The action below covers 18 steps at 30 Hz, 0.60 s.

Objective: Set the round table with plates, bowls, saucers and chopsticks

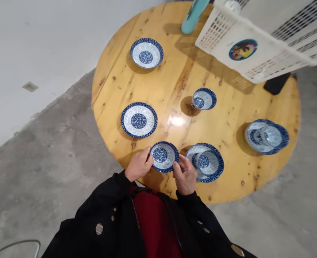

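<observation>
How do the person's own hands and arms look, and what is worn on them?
The left hand and right hand are both bare, without gloves. Long black sleeves reach down to the wrists. They belong to a black jacket with shiny buttons, open over a red top.

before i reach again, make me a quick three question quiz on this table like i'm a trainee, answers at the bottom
1. What do the left hand and right hand hold between them?
2. True or false: the white basket has an oval sticker on its side.
3. How many bowls sit inside a larger dish?

Key:
1. A small blue-and-white dish, held by its rim.
2. True.
3. Two: one bowl beside the right hand, another bowl towards the right of the wooden table.
</observation>
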Available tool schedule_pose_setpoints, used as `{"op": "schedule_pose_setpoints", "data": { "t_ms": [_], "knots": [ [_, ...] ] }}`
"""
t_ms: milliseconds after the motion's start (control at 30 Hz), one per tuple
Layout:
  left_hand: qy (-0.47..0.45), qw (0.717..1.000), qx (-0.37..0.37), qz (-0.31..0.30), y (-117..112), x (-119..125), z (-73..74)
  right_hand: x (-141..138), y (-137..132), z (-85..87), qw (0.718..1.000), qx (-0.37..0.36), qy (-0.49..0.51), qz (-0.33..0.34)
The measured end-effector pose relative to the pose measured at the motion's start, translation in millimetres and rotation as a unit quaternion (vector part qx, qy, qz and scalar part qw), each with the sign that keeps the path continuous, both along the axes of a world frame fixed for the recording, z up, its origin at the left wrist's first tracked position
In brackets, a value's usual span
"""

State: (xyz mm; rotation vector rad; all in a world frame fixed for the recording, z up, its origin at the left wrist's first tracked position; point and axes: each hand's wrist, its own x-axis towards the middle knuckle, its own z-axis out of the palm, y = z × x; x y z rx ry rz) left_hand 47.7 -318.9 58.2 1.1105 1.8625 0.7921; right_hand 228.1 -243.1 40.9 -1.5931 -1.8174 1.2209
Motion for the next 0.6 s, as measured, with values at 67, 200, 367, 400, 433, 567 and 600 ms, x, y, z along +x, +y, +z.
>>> {"op": "schedule_pose_setpoints", "data": {
  "t_ms": [67, 200, 367, 400, 433, 567, 600],
  "knots": [
    [0.009, 1.000, -0.005, -0.011, -12, -2, -2.4, 0, -15, -2.6, 0.999, -0.040, 0.024, -0.012],
    [0.040, 0.999, -0.013, -0.032, -23, -4, 0.2, 0, -26, -2.4, 0.995, -0.075, 0.059, -0.031],
    [0.077, 0.996, -0.032, -0.007, -29, 1, 16.6, 0, -20, 1.2, 0.993, -0.085, 0.084, 0.013],
    [0.078, 0.996, -0.035, 0.003, -31, 4, 19.0, 1, -18, 0.5, 0.992, -0.086, 0.091, 0.020],
    [0.075, 0.996, -0.039, 0.012, -33, 7, 20.6, 2, -17, -1.0, 0.991, -0.089, 0.099, 0.025],
    [0.051, 0.996, -0.056, 0.045, -45, 19, 19.1, 6, -19, -10.0, 0.988, -0.095, 0.119, 0.035],
    [0.048, 0.996, -0.058, 0.051, -47, 21, 17.7, 7, -21, -11.4, 0.987, -0.096, 0.121, 0.036]
  ]
}}
